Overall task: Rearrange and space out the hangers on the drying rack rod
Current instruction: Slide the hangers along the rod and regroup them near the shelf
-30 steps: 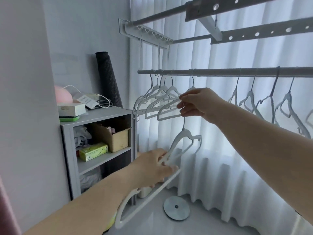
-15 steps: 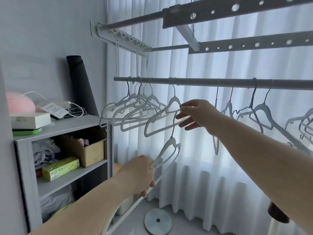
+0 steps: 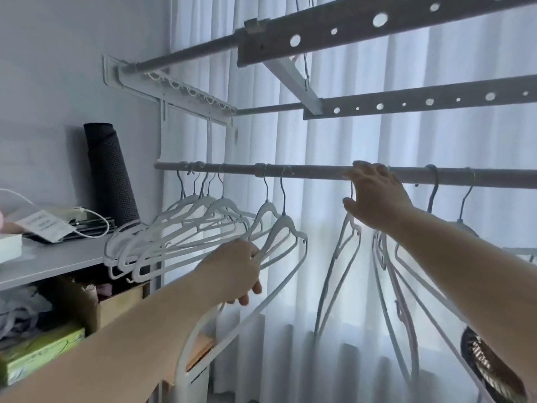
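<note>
Hangers (image 3: 216, 203) crowd rod (image 3: 313, 171) beside shelf (image 3: 58, 254), curtain (image 3: 325, 141) behind.

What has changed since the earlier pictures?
The right hand released its grip and rose to rest on the rod. The left hand lifted its hanger, which is now hooked on the rod. It still grips it; the hanger bunch at the left stayed.

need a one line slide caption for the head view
Left hand grips a hanger on the rod beside a bunch of hangers; right hand touches the rod.
</note>
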